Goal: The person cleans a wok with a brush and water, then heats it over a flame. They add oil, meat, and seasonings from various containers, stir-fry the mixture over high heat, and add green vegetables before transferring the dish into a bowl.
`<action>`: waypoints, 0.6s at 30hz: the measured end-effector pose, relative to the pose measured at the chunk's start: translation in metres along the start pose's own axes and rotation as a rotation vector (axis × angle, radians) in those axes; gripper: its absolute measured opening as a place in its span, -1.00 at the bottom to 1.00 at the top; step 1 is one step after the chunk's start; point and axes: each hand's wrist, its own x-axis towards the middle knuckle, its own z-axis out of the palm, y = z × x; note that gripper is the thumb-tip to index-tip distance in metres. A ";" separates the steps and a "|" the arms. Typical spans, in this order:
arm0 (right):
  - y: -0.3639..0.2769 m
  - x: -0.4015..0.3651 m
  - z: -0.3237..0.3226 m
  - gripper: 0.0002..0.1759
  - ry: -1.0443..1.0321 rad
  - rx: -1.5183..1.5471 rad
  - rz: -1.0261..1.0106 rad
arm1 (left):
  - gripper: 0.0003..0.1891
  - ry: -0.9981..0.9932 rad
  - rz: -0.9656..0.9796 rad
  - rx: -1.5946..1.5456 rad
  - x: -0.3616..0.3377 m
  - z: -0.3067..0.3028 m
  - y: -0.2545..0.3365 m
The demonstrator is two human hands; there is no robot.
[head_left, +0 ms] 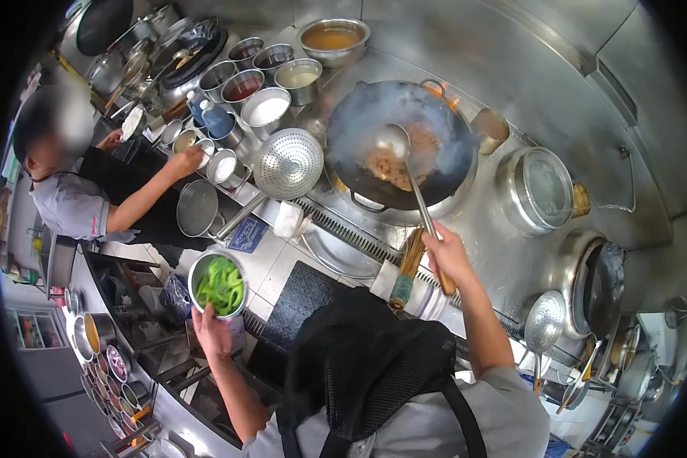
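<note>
My left hand (213, 334) grips a metal bowl (237, 309) by its rim, away from the stove. Sliced green peppers (220, 285) lie in it. My right hand (447, 255) is closed around the wooden-ended handle of a ladle (419, 198). The ladle's head rests in a smoking black wok (349, 163), among browned pieces of food (390, 169). Smoke partly veils the wok's contents. Just below my right hand, a bamboo wok brush (410, 263) lies at the stove's edge.
A perforated skimmer (288, 163) lies left of the wok, near metal seasoning bowls (267, 108). At left, a co-worker (76, 187) reaches toward the small containers. A lidded pot (543, 188) stands right of the wok; another skimmer (546, 322) lies lower right.
</note>
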 end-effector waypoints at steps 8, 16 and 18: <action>0.045 0.040 0.002 -0.35 0.346 -0.530 -0.238 | -0.96 -0.156 -0.111 0.011 0.011 0.096 -0.012; -0.016 0.009 0.013 -0.23 -0.011 0.303 0.041 | -0.85 -0.249 -0.202 -0.003 0.045 0.123 -0.024; -0.003 0.044 0.019 -0.24 0.072 0.206 -0.013 | -0.85 -0.292 -0.232 -0.007 0.063 0.125 -0.027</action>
